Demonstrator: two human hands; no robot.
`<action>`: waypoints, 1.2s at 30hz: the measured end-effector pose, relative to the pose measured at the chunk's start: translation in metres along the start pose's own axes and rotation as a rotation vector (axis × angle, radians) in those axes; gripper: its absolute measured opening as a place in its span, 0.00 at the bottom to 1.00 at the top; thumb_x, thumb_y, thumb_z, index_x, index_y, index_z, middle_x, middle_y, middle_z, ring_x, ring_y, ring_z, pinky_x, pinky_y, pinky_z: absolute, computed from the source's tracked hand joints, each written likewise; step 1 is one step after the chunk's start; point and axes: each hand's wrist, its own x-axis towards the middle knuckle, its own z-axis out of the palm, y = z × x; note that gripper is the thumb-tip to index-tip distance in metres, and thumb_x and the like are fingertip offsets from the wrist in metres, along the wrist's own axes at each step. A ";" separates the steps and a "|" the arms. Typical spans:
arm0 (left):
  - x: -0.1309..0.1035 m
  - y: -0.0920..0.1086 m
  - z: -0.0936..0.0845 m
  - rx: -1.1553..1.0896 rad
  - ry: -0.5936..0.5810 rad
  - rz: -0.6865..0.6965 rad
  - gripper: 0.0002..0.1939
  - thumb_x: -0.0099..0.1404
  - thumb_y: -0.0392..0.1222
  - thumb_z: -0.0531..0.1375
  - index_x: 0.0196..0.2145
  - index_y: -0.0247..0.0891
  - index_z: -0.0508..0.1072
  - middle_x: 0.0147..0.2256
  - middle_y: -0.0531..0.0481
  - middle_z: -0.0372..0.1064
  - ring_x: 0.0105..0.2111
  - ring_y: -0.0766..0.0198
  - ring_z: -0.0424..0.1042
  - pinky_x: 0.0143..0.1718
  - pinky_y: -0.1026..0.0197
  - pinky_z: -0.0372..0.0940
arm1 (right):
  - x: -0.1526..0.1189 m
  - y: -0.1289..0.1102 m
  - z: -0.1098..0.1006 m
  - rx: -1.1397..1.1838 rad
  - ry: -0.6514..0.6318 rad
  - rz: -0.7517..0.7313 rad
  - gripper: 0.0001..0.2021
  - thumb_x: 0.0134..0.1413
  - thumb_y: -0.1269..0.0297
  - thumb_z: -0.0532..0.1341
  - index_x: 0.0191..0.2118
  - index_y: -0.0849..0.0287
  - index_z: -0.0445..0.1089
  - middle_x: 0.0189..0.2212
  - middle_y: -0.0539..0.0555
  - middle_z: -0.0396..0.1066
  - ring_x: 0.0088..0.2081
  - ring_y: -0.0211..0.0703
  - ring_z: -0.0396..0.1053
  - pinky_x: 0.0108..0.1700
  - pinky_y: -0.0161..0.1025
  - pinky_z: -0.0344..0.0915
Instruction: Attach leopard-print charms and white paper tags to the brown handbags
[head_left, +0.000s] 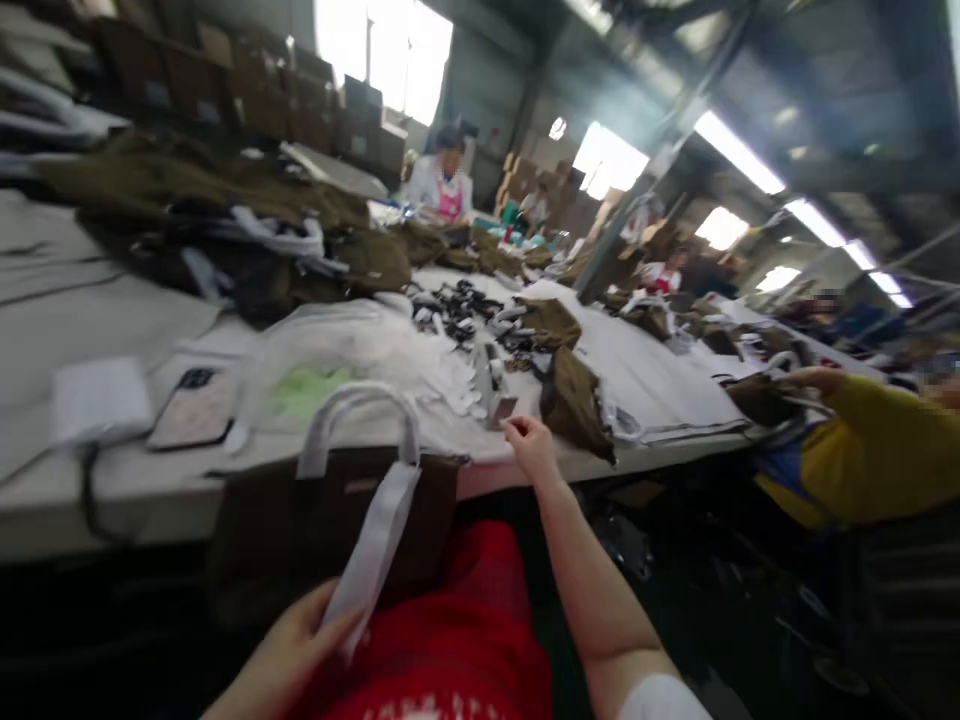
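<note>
A dark brown handbag (262, 520) hangs at the table's front edge, its arched handle wrapped in white. My left hand (304, 635) is closed round a white-wrapped strap (382, 525) that runs up to the bag. To the right, my right hand (534, 447) reaches over the table edge with thumb and fingertips pinched. At those fingertips is a small brown piece (505, 408), blurred, perhaps a tag. Just beyond lie white paper-like pieces (454, 380) and a heap of small black and metallic parts (465, 310). A brown fabric bag (576, 405) rests right of my right hand.
Clear plastic bagging (322, 345) with something green inside covers the table's middle left. A phone (193, 408) and a white box with a cable (101, 400) lie further left. Brown bags are piled (300, 230) behind. At right, a co-worker's yellow sleeve (877, 450) reaches in.
</note>
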 end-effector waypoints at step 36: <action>-0.016 0.012 -0.002 -0.124 0.028 -0.065 0.16 0.59 0.51 0.62 0.35 0.34 0.74 0.28 0.50 0.73 0.29 0.61 0.70 0.32 0.63 0.63 | -0.151 -0.011 0.102 0.021 -0.802 0.167 0.19 0.44 0.49 0.70 0.23 0.64 0.75 0.18 0.51 0.70 0.19 0.33 0.59 0.22 0.33 0.53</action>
